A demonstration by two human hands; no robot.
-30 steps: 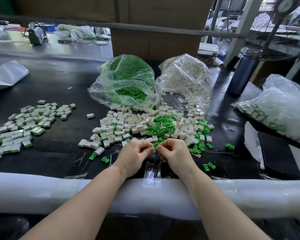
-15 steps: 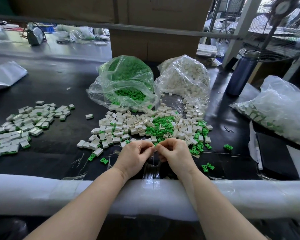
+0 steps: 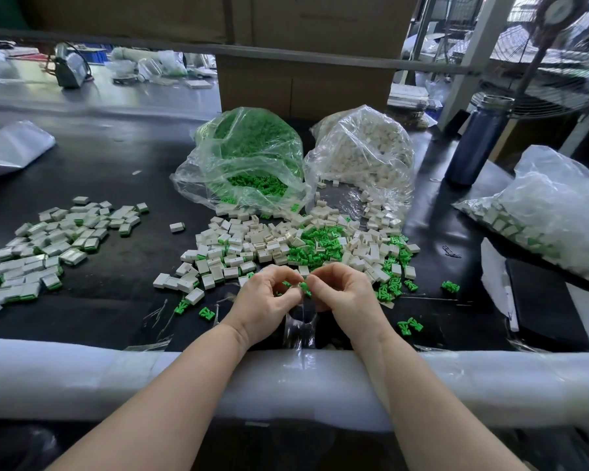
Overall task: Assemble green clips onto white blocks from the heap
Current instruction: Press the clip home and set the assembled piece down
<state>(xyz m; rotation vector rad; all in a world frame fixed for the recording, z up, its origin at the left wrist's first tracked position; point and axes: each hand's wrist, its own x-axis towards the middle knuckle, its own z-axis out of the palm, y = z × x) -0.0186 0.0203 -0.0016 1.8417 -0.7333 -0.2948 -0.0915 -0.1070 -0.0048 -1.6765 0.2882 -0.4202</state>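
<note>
A heap of white blocks (image 3: 238, 246) mixed with green clips (image 3: 315, 244) lies on the black table just beyond my hands. My left hand (image 3: 266, 305) and my right hand (image 3: 346, 294) meet fingertip to fingertip at the heap's near edge. Between the fingers a green clip (image 3: 304, 287) shows, pinched from both sides; whether a white block is held with it is hidden by the curled fingers. Loose green clips (image 3: 410, 325) lie to the right of my right hand.
A pile of assembled blocks (image 3: 51, 243) is spread at the left. Open bags of green clips (image 3: 249, 158) and white blocks (image 3: 364, 154) stand behind the heap. A bag of parts (image 3: 551, 212) and a blue bottle (image 3: 476, 144) are at right. White foam padding (image 3: 82, 372) lines the near edge.
Both hands stay together at the heap's near edge. The fingertips have parted a little, so the green clip between them now shows.
</note>
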